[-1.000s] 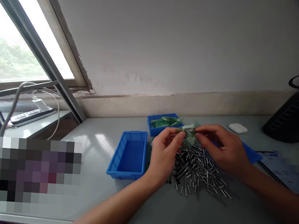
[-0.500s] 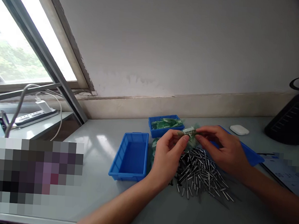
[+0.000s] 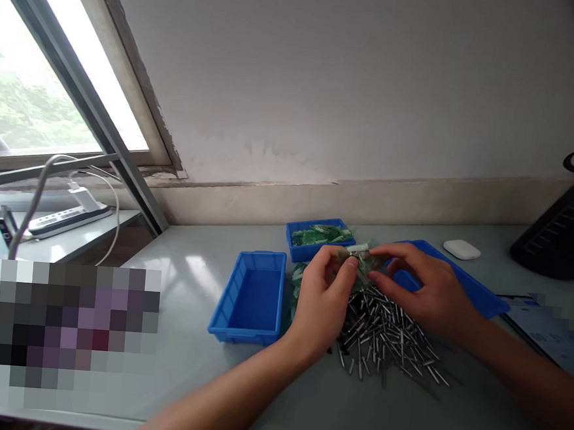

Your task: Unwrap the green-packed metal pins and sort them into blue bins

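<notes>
A small, clear greenish plastic bag (image 3: 363,273) is pinched between the thumb and fingers of my left hand (image 3: 325,286). Something pale and silvery shows at its top; I cannot make it out clearly. My right hand (image 3: 422,283) is at the bag's right side, thumb and index finger spread apart, their tips by the plastic. Below both hands lies a loose pile of silver pop rivets (image 3: 391,337). Behind them stands a small blue bin (image 3: 294,251) holding green plastic bags (image 3: 322,234). More green plastic (image 3: 298,284) is partly hidden behind my left hand.
A blue bin (image 3: 256,298) with nothing in it stands left of my hands. To the right are a blue tray (image 3: 473,287), a white case (image 3: 461,249), a phone or tablet (image 3: 548,335) and a black bottle (image 3: 561,227). A power strip (image 3: 70,219) lies far left.
My right thumb has moved down, away from the index finger, widening the gap between them. My left hand keeps its pinch on the bag. The view has shifted slightly.
</notes>
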A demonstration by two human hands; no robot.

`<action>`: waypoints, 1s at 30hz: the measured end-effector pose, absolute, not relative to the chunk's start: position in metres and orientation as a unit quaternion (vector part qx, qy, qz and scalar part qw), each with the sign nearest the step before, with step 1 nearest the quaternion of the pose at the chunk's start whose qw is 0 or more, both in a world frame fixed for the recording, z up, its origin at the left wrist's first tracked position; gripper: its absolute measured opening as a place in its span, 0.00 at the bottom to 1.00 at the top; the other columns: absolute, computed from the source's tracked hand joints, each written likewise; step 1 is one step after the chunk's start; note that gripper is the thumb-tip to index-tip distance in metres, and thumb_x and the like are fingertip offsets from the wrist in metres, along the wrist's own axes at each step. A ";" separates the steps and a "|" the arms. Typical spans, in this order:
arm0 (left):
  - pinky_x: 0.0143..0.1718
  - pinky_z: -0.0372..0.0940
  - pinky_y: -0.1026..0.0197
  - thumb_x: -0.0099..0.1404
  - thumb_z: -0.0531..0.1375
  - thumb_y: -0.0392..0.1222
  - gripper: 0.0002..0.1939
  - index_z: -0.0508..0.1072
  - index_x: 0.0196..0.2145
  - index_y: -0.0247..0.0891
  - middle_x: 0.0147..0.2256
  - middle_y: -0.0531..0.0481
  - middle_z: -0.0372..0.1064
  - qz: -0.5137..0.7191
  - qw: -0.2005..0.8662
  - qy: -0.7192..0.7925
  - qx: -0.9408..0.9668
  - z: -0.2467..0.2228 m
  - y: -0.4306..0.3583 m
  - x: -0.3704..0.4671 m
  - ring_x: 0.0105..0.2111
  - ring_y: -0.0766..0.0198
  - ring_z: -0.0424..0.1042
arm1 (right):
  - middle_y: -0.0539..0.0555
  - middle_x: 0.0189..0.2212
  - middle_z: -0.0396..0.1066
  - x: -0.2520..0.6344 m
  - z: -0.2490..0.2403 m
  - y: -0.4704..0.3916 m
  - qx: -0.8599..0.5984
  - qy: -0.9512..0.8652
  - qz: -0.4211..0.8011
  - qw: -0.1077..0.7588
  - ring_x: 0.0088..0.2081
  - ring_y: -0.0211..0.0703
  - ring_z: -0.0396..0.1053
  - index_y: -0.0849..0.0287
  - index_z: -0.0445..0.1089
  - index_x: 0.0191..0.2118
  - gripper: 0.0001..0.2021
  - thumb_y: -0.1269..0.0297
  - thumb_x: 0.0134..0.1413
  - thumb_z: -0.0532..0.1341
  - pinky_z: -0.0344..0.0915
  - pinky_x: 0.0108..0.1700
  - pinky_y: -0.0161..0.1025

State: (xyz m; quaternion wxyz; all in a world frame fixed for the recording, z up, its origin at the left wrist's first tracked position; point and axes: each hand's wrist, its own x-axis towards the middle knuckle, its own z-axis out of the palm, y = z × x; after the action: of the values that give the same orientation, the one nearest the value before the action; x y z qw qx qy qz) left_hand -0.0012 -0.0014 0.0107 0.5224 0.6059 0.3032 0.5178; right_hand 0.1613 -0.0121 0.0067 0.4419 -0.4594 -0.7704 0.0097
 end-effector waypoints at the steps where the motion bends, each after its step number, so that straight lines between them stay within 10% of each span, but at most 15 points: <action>1: 0.30 0.62 0.66 0.64 0.54 0.41 0.06 0.64 0.33 0.36 0.28 0.52 0.62 0.517 0.525 0.303 0.604 0.011 -0.001 -0.001 0.28 0.69 0.62 | 0.51 0.32 0.71 0.161 0.007 -0.012 -0.455 -0.775 0.006 0.439 0.25 0.38 0.68 0.53 0.65 0.41 0.09 0.60 0.54 0.58 0.67 0.28 0.37; 30: 0.34 0.67 0.63 0.62 0.53 0.39 0.05 0.65 0.36 0.38 0.34 0.49 0.63 0.497 0.555 0.284 0.604 0.009 -0.001 -0.001 0.34 0.65 0.65 | 0.50 0.27 0.68 0.158 0.010 -0.013 -0.422 -0.812 -0.002 0.403 0.25 0.37 0.66 0.54 0.65 0.35 0.03 0.64 0.57 0.55 0.63 0.28 0.35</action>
State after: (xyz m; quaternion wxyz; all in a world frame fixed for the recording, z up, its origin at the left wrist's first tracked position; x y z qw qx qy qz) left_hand -0.0009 -0.0011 0.0090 0.5549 0.6037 0.2840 0.4970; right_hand 0.1578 -0.0128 0.0100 0.4031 -0.4223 -0.8119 -0.0021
